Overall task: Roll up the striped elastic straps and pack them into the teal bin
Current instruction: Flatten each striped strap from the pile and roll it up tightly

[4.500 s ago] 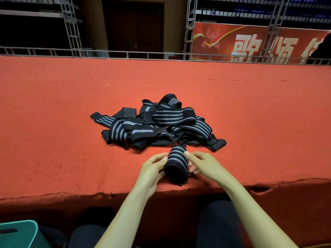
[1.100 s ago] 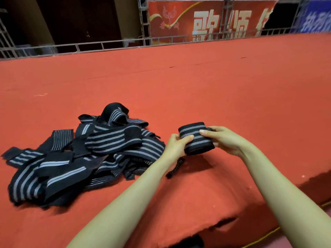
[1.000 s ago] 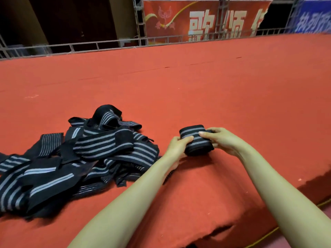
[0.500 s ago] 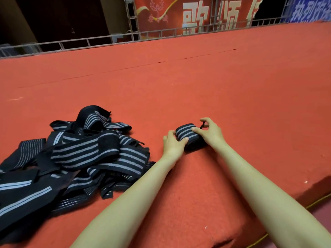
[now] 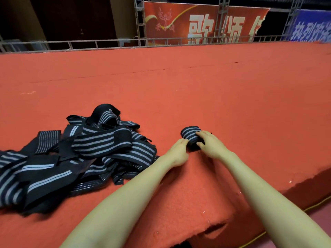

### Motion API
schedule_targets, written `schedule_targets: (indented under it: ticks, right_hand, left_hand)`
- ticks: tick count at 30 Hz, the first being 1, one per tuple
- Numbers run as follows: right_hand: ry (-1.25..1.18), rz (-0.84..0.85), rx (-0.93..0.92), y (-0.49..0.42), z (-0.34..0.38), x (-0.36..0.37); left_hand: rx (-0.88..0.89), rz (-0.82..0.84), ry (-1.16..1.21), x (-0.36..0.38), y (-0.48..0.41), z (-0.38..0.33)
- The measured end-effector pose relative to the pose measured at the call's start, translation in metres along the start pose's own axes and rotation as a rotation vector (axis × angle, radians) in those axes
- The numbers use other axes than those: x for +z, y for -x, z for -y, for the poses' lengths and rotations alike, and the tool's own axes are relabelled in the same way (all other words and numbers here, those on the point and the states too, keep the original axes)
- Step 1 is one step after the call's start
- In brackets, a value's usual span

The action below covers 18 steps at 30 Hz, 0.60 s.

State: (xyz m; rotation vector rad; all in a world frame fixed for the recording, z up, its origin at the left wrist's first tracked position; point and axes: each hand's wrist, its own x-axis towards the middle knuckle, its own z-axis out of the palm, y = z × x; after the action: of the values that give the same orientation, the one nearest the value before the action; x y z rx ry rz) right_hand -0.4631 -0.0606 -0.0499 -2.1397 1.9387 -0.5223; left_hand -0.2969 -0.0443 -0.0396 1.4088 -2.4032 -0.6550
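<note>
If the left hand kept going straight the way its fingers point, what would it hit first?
The roll, right away: the left hand has its fingertips at the roll's end, seemingly touching it.

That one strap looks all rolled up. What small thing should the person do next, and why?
Probably lift the rolled strap with the right hand, ready to go to the bin. It looks fully wound and rests on the red carpet; the right hand curls over it, and the left hand only touches its side. The bin is out of view.

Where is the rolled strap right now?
Head view: the rolled strap sits on the red carpet right of the strap pile, between left hand and right hand.
</note>
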Motion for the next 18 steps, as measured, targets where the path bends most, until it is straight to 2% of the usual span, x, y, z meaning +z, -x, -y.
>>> schedule_targets:
  ticks: [5,11,14,18]
  right_hand:
    - [0.104,0.019,-0.082,0.013,0.026,-0.009]
    - [-0.033,-0.013,-0.336,0.024,0.117,-0.002]
    - [-0.099,0.024,-0.443,0.025,0.165,0.01]
    - [-0.151,0.046,-0.52,0.022,0.216,0.029]
  left_hand:
    - [0.022,-0.142,0.026,-0.02,0.035,0.011]
    - [0.045,-0.545,-0.02,-0.06,0.099,0.056]
    - [-0.064,-0.645,-0.089,-0.083,0.132,0.089]
    - [-0.286,-0.583,-0.169,-0.106,0.165,0.13]
